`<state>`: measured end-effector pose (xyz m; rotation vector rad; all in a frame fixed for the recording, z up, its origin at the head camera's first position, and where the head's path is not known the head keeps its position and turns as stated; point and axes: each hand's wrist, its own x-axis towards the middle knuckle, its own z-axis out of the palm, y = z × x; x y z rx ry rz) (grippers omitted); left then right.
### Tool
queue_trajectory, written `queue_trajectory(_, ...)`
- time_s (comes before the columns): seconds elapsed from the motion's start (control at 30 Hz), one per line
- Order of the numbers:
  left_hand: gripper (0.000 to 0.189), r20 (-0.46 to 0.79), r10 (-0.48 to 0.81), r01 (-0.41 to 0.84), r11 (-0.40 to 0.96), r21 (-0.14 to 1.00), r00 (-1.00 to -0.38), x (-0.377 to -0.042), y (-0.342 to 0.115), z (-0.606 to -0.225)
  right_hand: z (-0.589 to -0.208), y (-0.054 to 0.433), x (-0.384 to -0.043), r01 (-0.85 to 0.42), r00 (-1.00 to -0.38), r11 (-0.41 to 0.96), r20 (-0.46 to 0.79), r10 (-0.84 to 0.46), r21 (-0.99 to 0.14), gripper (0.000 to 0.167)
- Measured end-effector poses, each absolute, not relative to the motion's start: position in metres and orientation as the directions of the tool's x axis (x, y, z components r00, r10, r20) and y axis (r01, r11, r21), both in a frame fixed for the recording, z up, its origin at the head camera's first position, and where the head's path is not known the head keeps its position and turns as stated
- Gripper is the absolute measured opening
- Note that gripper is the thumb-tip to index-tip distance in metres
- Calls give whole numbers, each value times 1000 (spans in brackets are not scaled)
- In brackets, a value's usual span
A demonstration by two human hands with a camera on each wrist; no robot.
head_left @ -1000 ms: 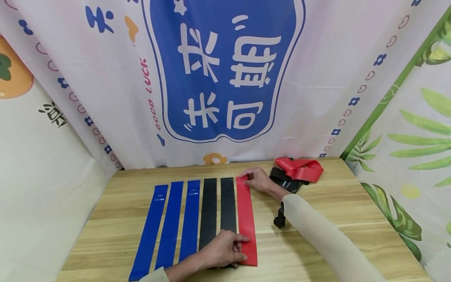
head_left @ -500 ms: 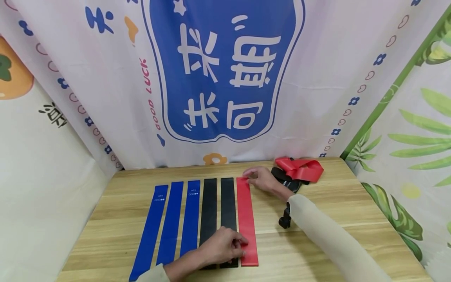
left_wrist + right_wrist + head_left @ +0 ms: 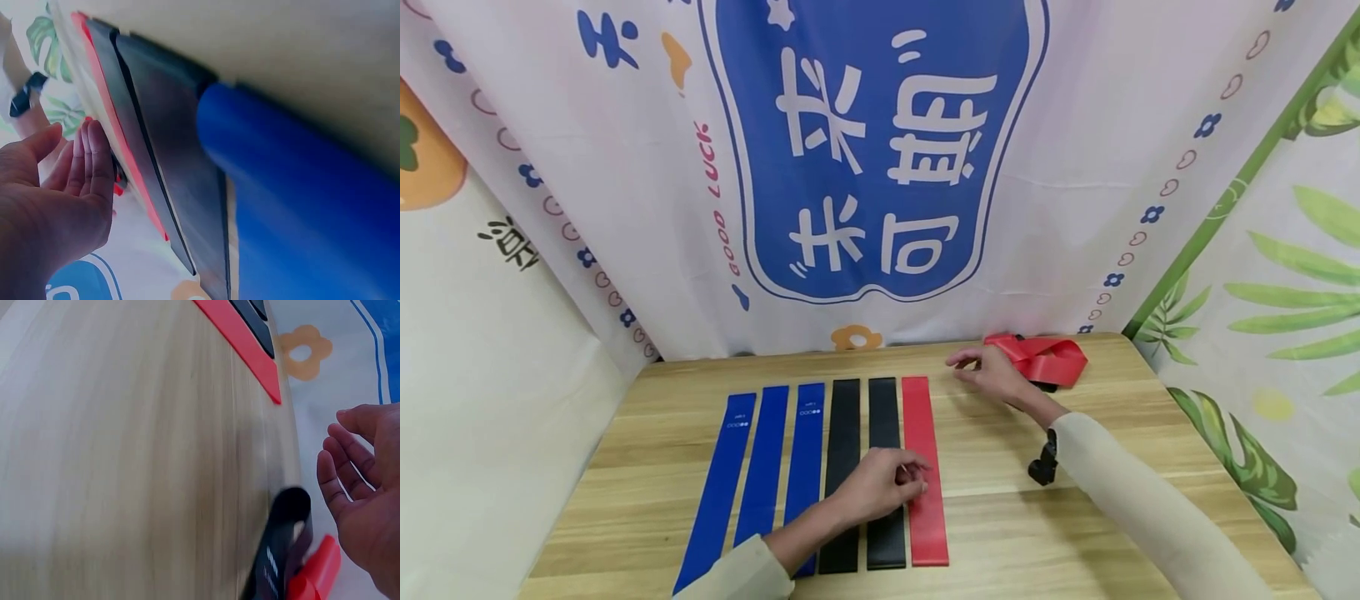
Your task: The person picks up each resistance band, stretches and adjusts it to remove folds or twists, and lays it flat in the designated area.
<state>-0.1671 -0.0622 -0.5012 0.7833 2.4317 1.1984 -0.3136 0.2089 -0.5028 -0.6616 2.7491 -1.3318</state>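
Note:
Flat resistance bands lie side by side on the wooden table: several in blue (image 3: 715,492) and black (image 3: 886,542), with one red band (image 3: 927,533) at the right end. My left hand (image 3: 880,483) hovers over the rightmost black and red bands, fingers loosely bent and holding nothing. In the left wrist view its palm and relaxed fingers show beside the row. Up by the back right, my right hand (image 3: 992,373) has its fingers apart, nothing between them. It partly hides a heap with a crumpled red band (image 3: 1056,362) and a black band (image 3: 275,556).
The wooden table (image 3: 1000,533) ends at a printed curtain (image 3: 1060,208) along the back. A black wrist camera (image 3: 1043,465) sits at my right cuff. Patterned cloth (image 3: 1300,333) hangs at the right side.
My right hand has left the red band's far end and moved right to the heap. My left hand has lifted off the red band's near part and shifted slightly farther up the row.

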Motion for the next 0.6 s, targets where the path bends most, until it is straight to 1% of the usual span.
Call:
queue_trajectory(0.27,31,65,553,379,476,794,-830,-192,-52,-500,-496,245,-306,-380,-911,566,190,-366,-732,20)
queue_trajectory(0.47,42,128,503,386,451,805,-855,-207,-42,-496,-490,271,-294,-391,-912,627,191,-363,-674,19)
queue_trajectory(0.6,48,142,475,387,472,792,-868,-216,-32,-497,-490,288,-286,-398,-914,664,210,-348,-633,19)
